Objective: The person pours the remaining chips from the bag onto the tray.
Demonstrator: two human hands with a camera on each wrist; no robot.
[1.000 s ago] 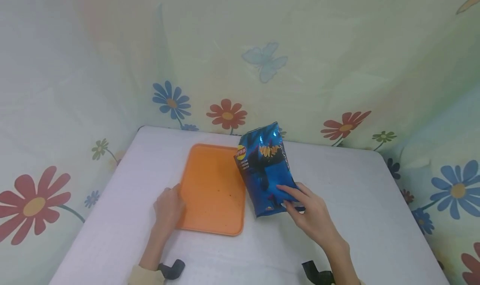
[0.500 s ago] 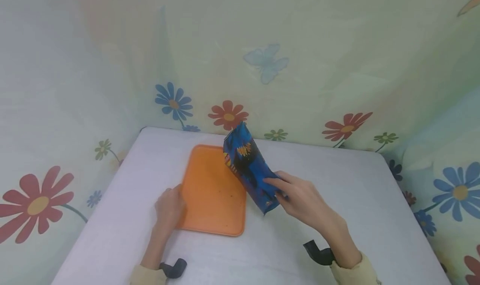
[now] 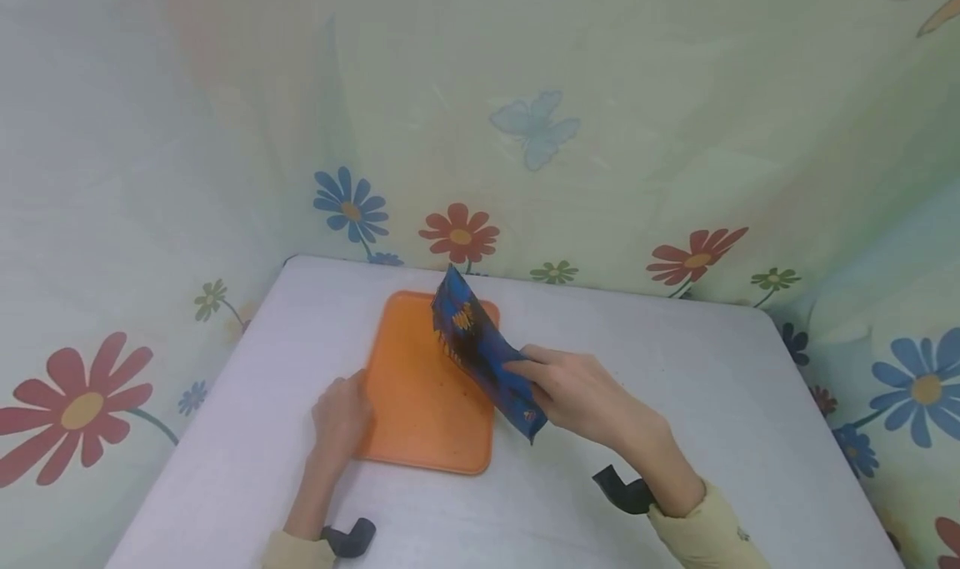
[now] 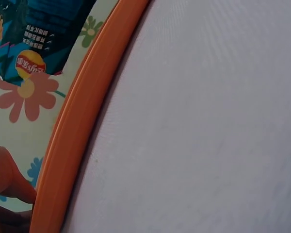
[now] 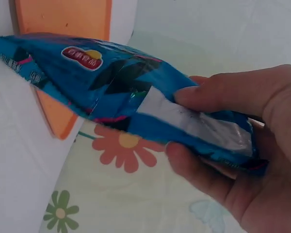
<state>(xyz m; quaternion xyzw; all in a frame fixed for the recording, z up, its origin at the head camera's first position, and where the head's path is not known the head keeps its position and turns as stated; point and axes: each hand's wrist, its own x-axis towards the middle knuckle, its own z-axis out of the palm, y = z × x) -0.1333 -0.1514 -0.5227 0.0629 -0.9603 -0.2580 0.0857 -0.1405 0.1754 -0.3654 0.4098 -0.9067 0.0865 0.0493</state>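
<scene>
A blue Lay's chip bag (image 3: 476, 340) slants over the right half of an orange tray (image 3: 408, 423), its upper end pointing far left. My right hand (image 3: 588, 394) grips the bag's near end; in the right wrist view, thumb and fingers of the right hand (image 5: 262, 111) squeeze the bag (image 5: 102, 80) on both sides. The far end of the bag looks tilted, and its opening cannot be made out. At the tray's left edge my left hand (image 3: 341, 415) holds on. The left wrist view shows fingers of the left hand (image 4: 7, 179) pinching the rim of the tray (image 4: 72, 136).
A white-covered table (image 3: 675, 436) carries the tray left of its middle. Small dark specks lie on the tray. A flower-printed cloth (image 3: 615, 177) hangs behind the table and along both sides. Black wrist mounts show at both wrists.
My right hand has swung the bag leftward over the tray and turned it edge-on, its far end dropping lower. The left hand stays at the tray's left edge.
</scene>
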